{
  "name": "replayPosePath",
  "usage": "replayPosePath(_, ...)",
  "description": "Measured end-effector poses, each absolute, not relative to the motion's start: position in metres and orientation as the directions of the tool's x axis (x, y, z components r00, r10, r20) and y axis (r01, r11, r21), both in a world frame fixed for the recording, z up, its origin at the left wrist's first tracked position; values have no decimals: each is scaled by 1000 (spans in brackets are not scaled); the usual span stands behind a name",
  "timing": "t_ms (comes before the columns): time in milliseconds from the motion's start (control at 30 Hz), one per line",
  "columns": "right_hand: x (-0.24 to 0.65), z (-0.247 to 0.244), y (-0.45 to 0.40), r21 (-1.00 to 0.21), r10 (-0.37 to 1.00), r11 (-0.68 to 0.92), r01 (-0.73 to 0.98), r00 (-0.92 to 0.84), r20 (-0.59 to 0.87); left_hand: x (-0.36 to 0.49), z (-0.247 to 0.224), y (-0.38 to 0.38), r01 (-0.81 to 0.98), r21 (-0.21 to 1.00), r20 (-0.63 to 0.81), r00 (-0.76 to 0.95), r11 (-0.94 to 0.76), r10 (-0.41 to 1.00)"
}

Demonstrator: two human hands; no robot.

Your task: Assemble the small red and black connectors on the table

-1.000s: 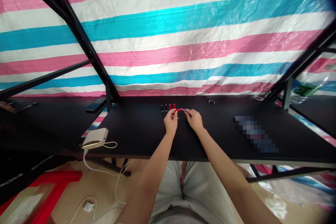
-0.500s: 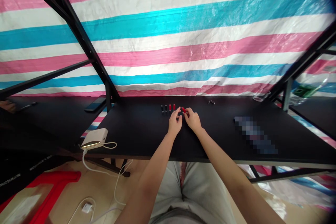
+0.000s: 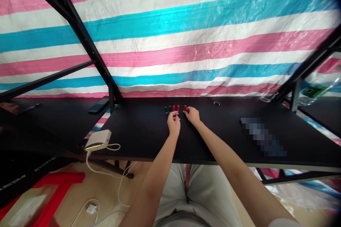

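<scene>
On the black table (image 3: 144, 131), a row of small upright cylinders stands in front of my hands. Two are black, among them the left black cylinder (image 3: 165, 110); beside them stand a red cylinder (image 3: 174, 108) and another red cylinder (image 3: 178, 108). A little further right, my right hand (image 3: 192, 115) pinches a third red cylinder (image 3: 185, 108) near its lower end, upright at the table. My left hand (image 3: 174, 123) is just in front of the row, fingers bent but apart, with nothing visible in it.
Several small dark and shiny pieces (image 3: 216, 103) lie at the back right. A pixelated dark object (image 3: 262, 136) rests on the right. A white box with a cable (image 3: 98, 139) sits at the left edge, a phone (image 3: 98, 105) beyond it. Black frame posts (image 3: 102, 65) flank the table.
My right hand has set the third red cylinder from tilted to upright, right of the row. My left hand has drawn back slightly to the left, away from it.
</scene>
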State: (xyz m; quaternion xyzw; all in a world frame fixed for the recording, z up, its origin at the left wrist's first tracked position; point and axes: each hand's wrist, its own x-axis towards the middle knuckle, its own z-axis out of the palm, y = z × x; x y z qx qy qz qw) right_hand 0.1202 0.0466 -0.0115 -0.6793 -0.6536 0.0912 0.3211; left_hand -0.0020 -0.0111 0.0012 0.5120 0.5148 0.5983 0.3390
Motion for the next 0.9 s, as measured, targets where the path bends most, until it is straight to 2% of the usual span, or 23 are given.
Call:
replayPosePath(133, 120, -12, 47, -508, 948, 61, 859, 109, 299, -2, -2, -8, 94, 968, 248, -263, -231, 932)
replayPosePath(233, 123, -15, 40, -534, 930, 91, 840, 120, 347, -2, -5, -5, 51, 976, 216, -288, -210, 933)
replayPosePath(333, 128, -20, 27, -666, 904, 130, 735, 188, 384, -2, -6, -4, 11, 981, 187, -300, -193, 935)
replayPosePath(433, 135, -23, 12, -825, 892, 169, 540, 271, 360, -1, -3, -6, -2, 984, 173, -285, -181, 943)
replayPosePath(533, 140, -26, 4, -898, 885, 179, 403, 333, 326, -1, 0, -9, -4, 986, 159, -264, -166, 951)
replayPosePath(633, 142, -28, 3, -922, 881, 171, 348, 365, 302, -1, 0, -11, -4, 988, 145, -256, -151, 956)
replayPosePath(900, 141, -25, 2, -924, 886, 171, 342, 358, 296, -1, -2, -9, 6, 990, 135, -272, -138, 953)
